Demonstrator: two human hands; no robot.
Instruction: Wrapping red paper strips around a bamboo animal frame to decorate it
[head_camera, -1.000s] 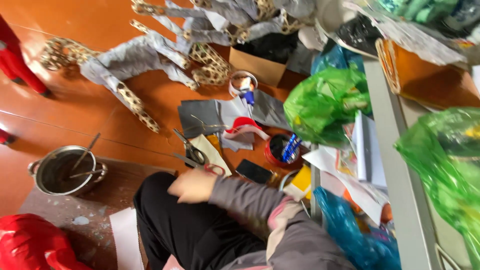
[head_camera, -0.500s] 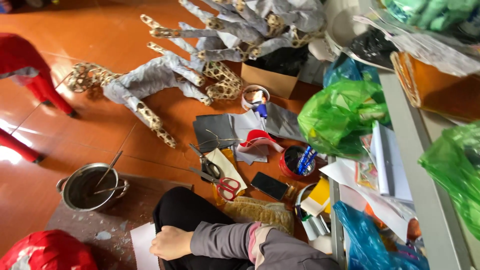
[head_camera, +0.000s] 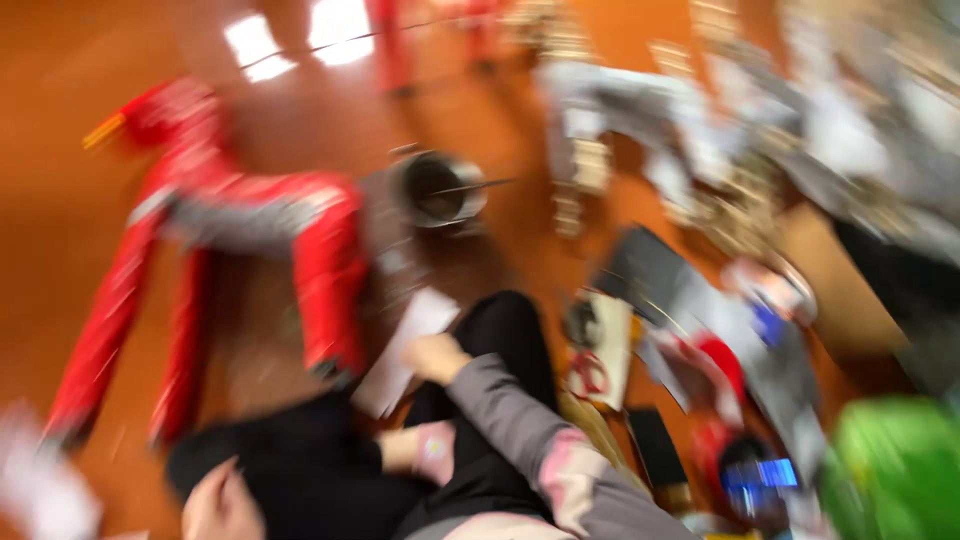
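The whole view is motion-blurred. My right hand (head_camera: 436, 356), in a grey sleeve with a pink band, reaches across my black-trousered leg (head_camera: 500, 330) and touches the edge of a white paper sheet (head_camera: 398, 358) on the floor. The blur hides whether the fingers grip it. My left hand (head_camera: 397, 447) shows only as a bit of skin beside a pink cuff, low between my legs. Its fingers are hidden.
A red four-legged figure (head_camera: 240, 215) stands to the left on the orange floor. Behind the paper is a metal pot (head_camera: 440, 190) with a stick in it. Red-handled scissors (head_camera: 590, 372), a black phone (head_camera: 655, 445), dark sheets (head_camera: 650, 270), a grey paper-covered figure (head_camera: 620, 110) and a green bag (head_camera: 890, 465) lie right.
The view has swung left and blurred, bringing the red figure fully into sight. My right hand stays at the white paper. A second cuffed wrist now shows.
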